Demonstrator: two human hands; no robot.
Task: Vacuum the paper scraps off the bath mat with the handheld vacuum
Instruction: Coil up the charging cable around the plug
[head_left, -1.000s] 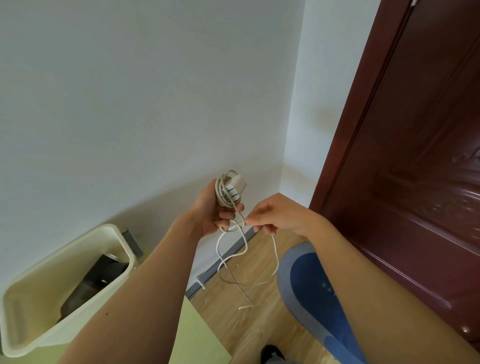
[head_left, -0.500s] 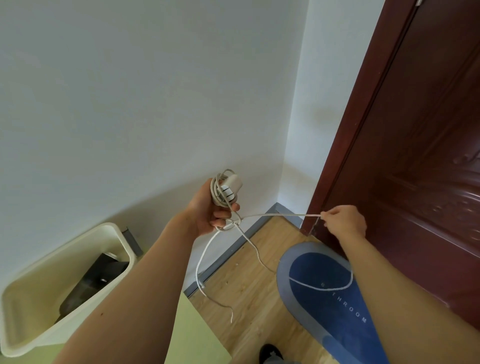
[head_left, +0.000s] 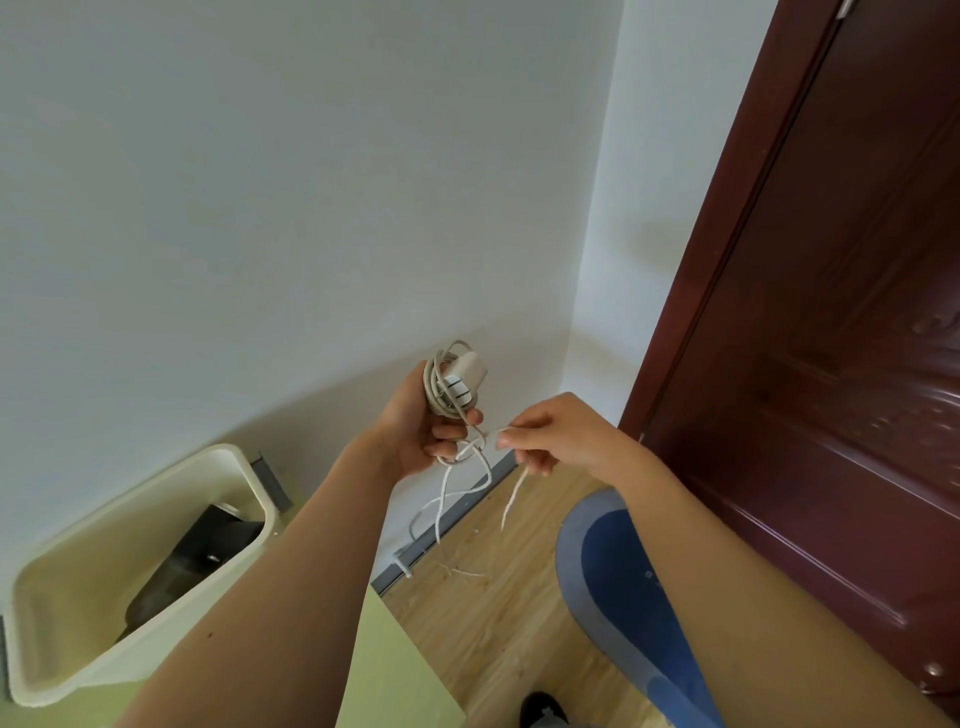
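Two hands meet close together. The left hand (head_left: 415, 426) curls its fingers around a white charger (head_left: 465, 376) wound with coils of its own cord (head_left: 457, 483), and the plug block pokes out above those fingers. The right hand (head_left: 550, 431) pinches a strand of the cord between thumb and forefinger, just beside the left fingertips. Loose loops hang below both hands. The blue bath mat (head_left: 618, 582) lies on the wooden floor (head_left: 493, 613) well below the right fingers, beside the dark red door (head_left: 831, 312). Down and left of the left fingers, a cream tub (head_left: 244, 467) holds a dark object (head_left: 197, 556) that is too hidden to identify.
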